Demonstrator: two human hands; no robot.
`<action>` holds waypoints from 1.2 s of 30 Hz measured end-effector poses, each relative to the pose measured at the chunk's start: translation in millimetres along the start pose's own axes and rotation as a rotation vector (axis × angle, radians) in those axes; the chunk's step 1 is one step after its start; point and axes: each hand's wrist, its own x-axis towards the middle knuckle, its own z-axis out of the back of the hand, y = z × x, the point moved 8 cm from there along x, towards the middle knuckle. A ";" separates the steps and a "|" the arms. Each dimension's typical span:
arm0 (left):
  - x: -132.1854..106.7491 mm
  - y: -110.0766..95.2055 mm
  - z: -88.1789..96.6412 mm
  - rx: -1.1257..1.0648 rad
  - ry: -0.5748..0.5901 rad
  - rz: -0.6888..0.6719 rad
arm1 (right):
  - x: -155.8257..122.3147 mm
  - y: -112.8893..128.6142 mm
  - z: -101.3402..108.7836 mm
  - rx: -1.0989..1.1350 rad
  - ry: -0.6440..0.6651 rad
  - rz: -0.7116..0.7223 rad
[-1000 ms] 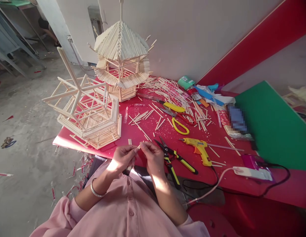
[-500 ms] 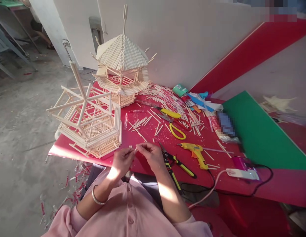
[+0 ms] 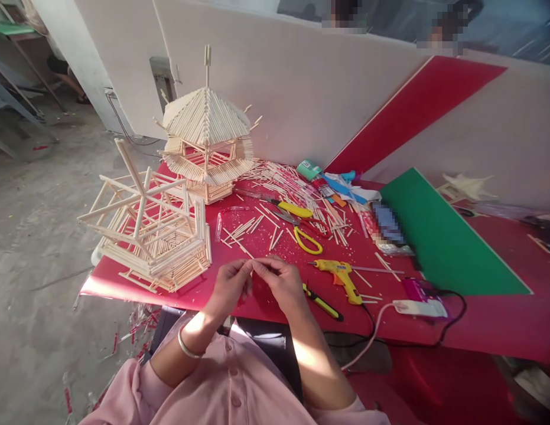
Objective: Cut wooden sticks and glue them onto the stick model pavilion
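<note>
My left hand (image 3: 233, 286) and my right hand (image 3: 281, 283) meet at the fingertips above the near edge of the red table (image 3: 257, 301). Both are closed in a pinch around a short pale wooden stick, which the fingers almost fully cover. Left of them stands an open hexagonal stick frame (image 3: 155, 236) with an upright post. Behind it is a roofed pagoda model (image 3: 208, 124) built of the same sticks. Pliers with yellow-black handles (image 3: 323, 302) lie beside my right hand, partly hidden by it. A yellow glue gun (image 3: 341, 277) rests farther right.
Yellow-handled scissors (image 3: 308, 241) and a yellow-handled tool (image 3: 295, 208) lie among loose sticks (image 3: 246, 227). A white power strip (image 3: 419, 308) with cables sits at right, before a green board (image 3: 452, 236). Wrapper scraps (image 3: 139, 321) litter the floor at left.
The view has tilted up and shifted right. My hands have come closer together, and my right hand now covers more of the pliers. The models stand unchanged.
</note>
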 end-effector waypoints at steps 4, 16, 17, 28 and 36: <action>0.3 2.3 -1.2 -0.139 0.112 0.113 | 5.5 -6.0 -1.5 0.089 0.069 -0.036; -0.6 -4.0 3.9 -0.158 0.107 0.170 | 15.0 27.1 -5.7 -0.158 0.412 0.055; 0.5 -6.9 3.4 -0.166 0.085 0.153 | 20.7 28.9 -3.3 -0.202 0.441 0.061; 10.8 -32.4 1.1 -0.228 -0.204 -0.020 | 176.1 6.5 39.2 -0.998 0.174 0.026; 7.8 -37.5 2.8 -0.236 -0.298 -0.093 | 225.8 6.2 -19.6 -0.954 0.186 0.043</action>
